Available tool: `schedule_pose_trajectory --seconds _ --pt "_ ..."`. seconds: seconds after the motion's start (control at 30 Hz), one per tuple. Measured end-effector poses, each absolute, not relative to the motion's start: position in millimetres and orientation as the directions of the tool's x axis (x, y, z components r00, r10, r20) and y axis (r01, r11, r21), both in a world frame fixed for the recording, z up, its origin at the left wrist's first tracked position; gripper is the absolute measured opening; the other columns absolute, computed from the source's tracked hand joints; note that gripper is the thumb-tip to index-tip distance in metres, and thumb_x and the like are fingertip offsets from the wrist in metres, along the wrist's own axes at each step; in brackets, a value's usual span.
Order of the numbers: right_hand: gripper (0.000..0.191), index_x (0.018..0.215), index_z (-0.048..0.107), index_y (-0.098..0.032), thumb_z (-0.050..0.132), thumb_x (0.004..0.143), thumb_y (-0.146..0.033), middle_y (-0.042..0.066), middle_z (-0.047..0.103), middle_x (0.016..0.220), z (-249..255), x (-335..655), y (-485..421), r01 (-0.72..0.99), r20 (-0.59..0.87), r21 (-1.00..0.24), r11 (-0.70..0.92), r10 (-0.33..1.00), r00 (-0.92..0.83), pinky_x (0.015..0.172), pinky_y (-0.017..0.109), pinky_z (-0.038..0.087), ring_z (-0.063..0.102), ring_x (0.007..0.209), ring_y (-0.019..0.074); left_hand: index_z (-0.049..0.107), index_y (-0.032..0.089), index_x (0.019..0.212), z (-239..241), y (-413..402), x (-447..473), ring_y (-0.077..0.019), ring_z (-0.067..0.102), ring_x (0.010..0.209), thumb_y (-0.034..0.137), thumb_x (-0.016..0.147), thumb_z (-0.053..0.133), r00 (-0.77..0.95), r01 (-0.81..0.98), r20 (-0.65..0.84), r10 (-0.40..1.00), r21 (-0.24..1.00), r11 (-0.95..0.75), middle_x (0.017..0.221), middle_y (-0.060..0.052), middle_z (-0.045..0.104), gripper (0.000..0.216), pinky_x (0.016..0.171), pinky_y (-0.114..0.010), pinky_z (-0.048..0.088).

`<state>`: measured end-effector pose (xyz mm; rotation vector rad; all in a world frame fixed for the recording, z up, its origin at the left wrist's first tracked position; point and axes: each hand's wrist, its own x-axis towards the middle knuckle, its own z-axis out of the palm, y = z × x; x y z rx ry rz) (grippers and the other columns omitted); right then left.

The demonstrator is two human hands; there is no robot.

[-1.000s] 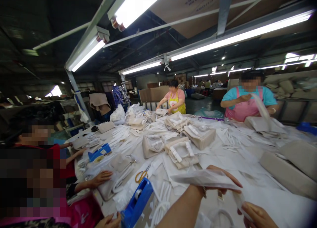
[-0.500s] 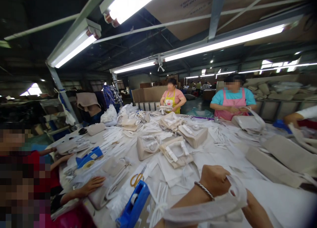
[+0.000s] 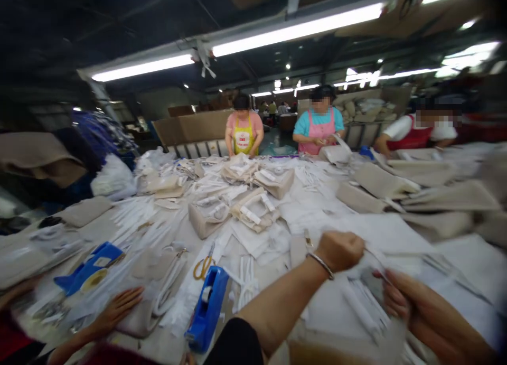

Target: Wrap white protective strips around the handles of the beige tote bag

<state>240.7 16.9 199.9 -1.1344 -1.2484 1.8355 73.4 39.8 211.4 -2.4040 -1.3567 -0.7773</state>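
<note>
My left hand [image 3: 341, 250], with a braided bracelet at the wrist, is closed on one end of a thin white strip [image 3: 374, 255]. Lower and to the right, my right hand [image 3: 398, 296] pinches the same strip, its fingers partly blurred. Beneath and between both hands lies a beige handbag [image 3: 330, 307] with white-wrapped parts [image 3: 366, 307]; where it ends under my right hand is hidden. A metal clasp [image 3: 308, 238] shows just left of my left fist.
A blue tape dispenser [image 3: 208, 309] and yellow-handled scissors [image 3: 205, 266] lie left of my arm. Farther left, a co-worker's hand [image 3: 121, 307] rests on a beige bag [image 3: 144, 323]. Several bags and white strips cover the table; co-workers stand across it.
The view has swung right and tilted down. My hands have come apart, with the white strip now stretched between them; earlier it hung looped over my left forearm.
</note>
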Motion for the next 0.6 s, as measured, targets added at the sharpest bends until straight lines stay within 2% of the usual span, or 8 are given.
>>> schedule_pose_trajectory --seconds 0.07,0.13,0.33,0.5,0.6 --pt "0.025 0.073 0.056 -0.016 0.057 0.069 -0.04 -0.002 0.044 0.047 216.8 236.2 -0.9 -0.118 -0.372 -0.873 -0.473 0.802 -0.468 0.037 0.02 0.036 0.04 0.038 0.0064 0.053 0.015 0.074 214.1 41.2 69.6 -0.014 0.051 0.065 0.02 0.078 0.03 0.372 0.864 0.528 0.764 0.103 -0.492 0.074 -0.006 0.057 0.023 0.055 -0.024 0.032" --pt "0.023 0.076 0.054 -0.015 0.058 0.07 -0.037 0.001 0.052 0.054 222.7 235.3 -10.8 -0.106 -0.419 -0.835 -0.54 0.75 -0.512 0.041 0.02 0.039 0.047 0.041 0.0085 0.054 0.016 0.081 217.2 46.2 63.3 -0.0137 0.051 0.071 0.021 0.079 0.03 0.334 0.87 0.503 0.798 0.162 -0.466 0.078 -0.006 0.057 0.025 0.06 -0.024 0.034" --pt "0.024 0.08 0.052 -0.012 0.056 0.073 -0.034 0.007 0.059 0.066 209.7 255.6 -35.1 -0.013 -0.431 -0.822 -0.57 0.637 -0.639 0.052 0.024 0.045 0.055 0.053 0.0131 0.057 0.017 0.082 224.8 61.1 41.0 -0.0131 0.052 0.075 0.018 0.073 0.036 0.164 0.924 0.491 0.856 0.229 -0.308 0.078 -0.003 0.058 0.023 0.062 -0.023 0.037" --pt "0.021 0.076 0.056 -0.015 0.057 0.072 -0.035 0.003 0.055 0.057 206.7 275.4 -41.8 -0.028 -0.437 -0.825 -0.564 0.67 -0.6 0.043 0.02 0.042 0.05 0.044 0.0094 0.058 0.018 0.08 219.7 61.6 37.1 -0.0144 0.054 0.073 0.019 0.074 0.038 0.121 0.961 0.407 0.905 0.181 -0.209 0.08 -0.005 0.06 0.021 0.061 -0.025 0.04" --pt "0.028 0.076 0.06 -0.017 0.052 0.071 -0.043 0.005 0.055 0.053 192.1 295.1 -29.9 0.05 -0.405 -0.891 -0.452 0.738 -0.54 0.036 0.024 0.042 0.05 0.039 0.0133 0.052 0.023 0.099 221.7 49.1 41.2 -0.0148 0.054 0.079 0.029 0.075 0.043 0.208 0.946 0.358 0.91 0.162 -0.28 0.095 -0.004 0.058 0.027 0.063 -0.026 0.043"
